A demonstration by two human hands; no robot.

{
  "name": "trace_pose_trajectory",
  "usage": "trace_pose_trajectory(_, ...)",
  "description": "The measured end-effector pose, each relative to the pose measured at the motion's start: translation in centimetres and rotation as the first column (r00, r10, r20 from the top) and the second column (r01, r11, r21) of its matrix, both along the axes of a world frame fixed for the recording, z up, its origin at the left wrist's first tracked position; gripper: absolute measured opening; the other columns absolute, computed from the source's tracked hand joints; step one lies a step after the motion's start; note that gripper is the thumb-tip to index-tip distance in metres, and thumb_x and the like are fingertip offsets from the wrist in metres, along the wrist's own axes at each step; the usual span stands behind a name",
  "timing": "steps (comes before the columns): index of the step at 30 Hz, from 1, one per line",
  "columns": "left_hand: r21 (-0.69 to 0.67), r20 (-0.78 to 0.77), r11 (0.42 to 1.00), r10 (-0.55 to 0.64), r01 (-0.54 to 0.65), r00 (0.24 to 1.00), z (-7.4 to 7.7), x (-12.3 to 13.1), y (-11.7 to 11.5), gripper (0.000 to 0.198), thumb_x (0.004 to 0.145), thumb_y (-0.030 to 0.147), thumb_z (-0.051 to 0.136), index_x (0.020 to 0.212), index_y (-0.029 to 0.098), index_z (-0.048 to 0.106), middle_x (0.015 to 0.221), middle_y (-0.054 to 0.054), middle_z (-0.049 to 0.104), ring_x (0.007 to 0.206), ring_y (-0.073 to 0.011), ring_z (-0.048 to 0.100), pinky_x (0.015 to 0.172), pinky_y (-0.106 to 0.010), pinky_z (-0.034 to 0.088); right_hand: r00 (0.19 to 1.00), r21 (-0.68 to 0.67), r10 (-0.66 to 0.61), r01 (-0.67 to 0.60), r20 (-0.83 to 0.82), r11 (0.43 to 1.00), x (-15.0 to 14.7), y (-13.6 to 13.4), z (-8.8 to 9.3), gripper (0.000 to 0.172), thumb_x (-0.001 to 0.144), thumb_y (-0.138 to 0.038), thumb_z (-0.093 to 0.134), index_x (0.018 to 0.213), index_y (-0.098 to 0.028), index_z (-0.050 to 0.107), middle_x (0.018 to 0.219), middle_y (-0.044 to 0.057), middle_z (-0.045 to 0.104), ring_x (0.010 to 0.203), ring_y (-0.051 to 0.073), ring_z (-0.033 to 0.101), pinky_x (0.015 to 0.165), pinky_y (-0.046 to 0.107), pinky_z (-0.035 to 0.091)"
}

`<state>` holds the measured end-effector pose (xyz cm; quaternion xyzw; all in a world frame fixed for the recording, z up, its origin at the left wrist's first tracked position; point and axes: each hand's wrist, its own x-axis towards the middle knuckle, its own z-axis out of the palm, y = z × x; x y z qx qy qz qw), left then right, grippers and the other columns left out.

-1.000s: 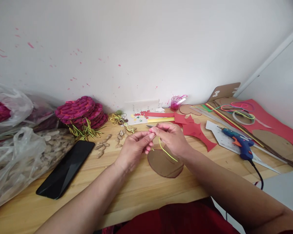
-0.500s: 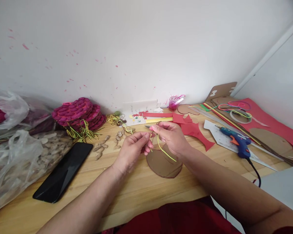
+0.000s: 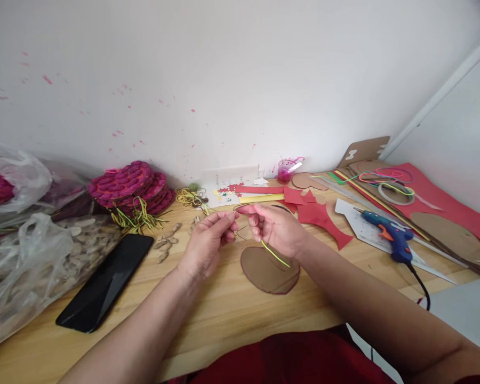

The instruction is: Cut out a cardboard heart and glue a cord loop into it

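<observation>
Both hands meet above the middle of the wooden table (image 3: 224, 314). My left hand (image 3: 206, 242) pinches one end of a thin yellow-green cord (image 3: 274, 255) between thumb and fingertips. My right hand (image 3: 274, 226) pinches the same cord a little to the right, and the loose end trails down past its palm. Just below the hands a round brown cardboard piece (image 3: 269, 272) lies flat on the table.
A black phone (image 3: 106, 280) lies at the left, next to plastic bags (image 3: 28, 256) of pale shells. Stacked magenta woven discs (image 3: 130, 184) sit by the wall. Red paper cutouts (image 3: 322, 216), a blue glue gun (image 3: 390, 234) and coloured cords (image 3: 388, 178) fill the right side.
Both hands have risen slightly and shifted left, away from the cardboard piece. The pinch on the cord has stayed closed.
</observation>
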<state>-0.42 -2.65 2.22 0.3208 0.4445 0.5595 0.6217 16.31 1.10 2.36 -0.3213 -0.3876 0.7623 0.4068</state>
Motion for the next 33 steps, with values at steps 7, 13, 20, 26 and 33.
trace_pose_trajectory(7,0.050,0.090,0.994,0.092,-0.097,0.992,-0.2,-0.7,0.6,0.026,0.069,0.029,0.084,0.083,0.012,0.071,0.072,0.001,0.063,0.058,-0.0039,0.052,0.054,-0.015,0.040,0.998,0.074,0.070,-0.070,0.007,0.995,0.1,-0.2,-0.2,0.026,0.079,-0.021,0.069,0.104,-0.014,0.073,0.074,0.000,0.060,0.061,0.010,0.056,0.056,0.023,0.041)
trace_pose_trajectory(13,0.042,0.130,0.998,0.036,-0.042,0.991,0.1,0.3,0.1,0.029,0.067,0.031,0.086,0.081,0.013,0.069,0.082,-0.001,0.068,0.071,-0.0091,0.063,0.064,-0.019,0.050,0.993,0.172,0.068,-0.085,0.099,0.981,-0.1,-0.7,-0.1,0.021,0.081,-0.027,0.074,0.100,-0.017,0.072,0.085,0.004,0.070,0.066,0.012,0.066,0.055,0.023,0.045)
trace_pose_trajectory(20,-0.005,0.079,0.996,-0.088,0.089,0.993,0.0,0.9,-0.2,0.032,0.069,0.032,0.086,0.084,0.013,0.065,0.072,-0.002,0.068,0.056,-0.0102,0.064,0.055,-0.020,0.051,0.980,0.239,-0.019,-0.029,0.197,0.971,0.1,-0.8,0.1,0.026,0.080,-0.034,0.078,0.101,-0.020,0.070,0.083,0.001,0.070,0.053,0.008,0.059,0.045,0.019,0.040)
trace_pose_trajectory(26,0.013,-0.010,0.992,-0.128,0.128,0.992,0.3,0.7,-0.4,0.033,0.071,0.036,0.084,0.082,0.012,0.064,0.072,-0.003,0.066,0.058,-0.0116,0.065,0.053,-0.020,0.050,0.979,0.354,-0.092,0.023,0.180,0.935,0.2,-0.8,0.2,0.027,0.081,-0.028,0.075,0.105,-0.019,0.070,0.081,0.000,0.066,0.060,0.008,0.056,0.050,0.021,0.040)
trace_pose_trajectory(33,-0.021,-0.021,0.989,-0.147,0.146,0.989,0.6,0.6,-0.5,0.032,0.067,0.034,0.086,0.080,0.010,0.068,0.070,-0.003,0.065,0.054,-0.0098,0.061,0.050,-0.019,0.047,0.961,0.474,-0.186,0.071,0.202,0.878,-0.1,-1.3,1.1,0.030,0.081,-0.020,0.069,0.111,-0.020,0.067,0.087,0.001,0.063,0.071,0.011,0.058,0.067,0.028,0.049)
